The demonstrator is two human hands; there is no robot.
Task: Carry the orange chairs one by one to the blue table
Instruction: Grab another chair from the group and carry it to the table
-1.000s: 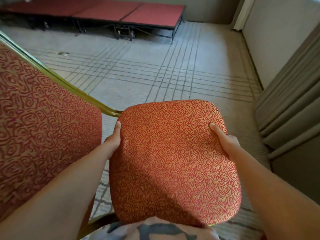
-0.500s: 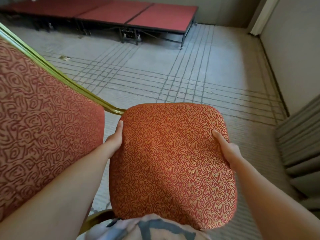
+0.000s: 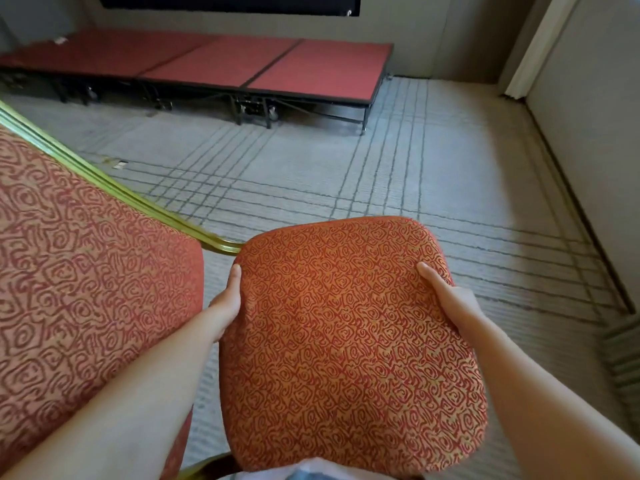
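Observation:
I hold an orange chair off the floor, tilted on its side in front of me. Its patterned seat cushion [image 3: 353, 341] faces up at me, and its backrest [image 3: 86, 306] with a gold metal frame [image 3: 114, 188] fills the left. My left hand [image 3: 225, 303] grips the seat's left edge. On the seat's right edge, my right hand [image 3: 446, 303] is clamped with the thumb on top. The chair's legs are hidden below. No blue table is in view.
A low red stage platform [image 3: 242, 64] on black wheeled frames runs along the far wall. Grey carpet with dark grid lines [image 3: 346, 174] lies between it and me. A wall [image 3: 588, 150] stands on the right, with grey curtain folds [image 3: 623, 358] at the lower right.
The view has swung left and up: the curtain has slid almost out of frame on the right, and more of the stage and far wall shows. Both hands keep the same grip.

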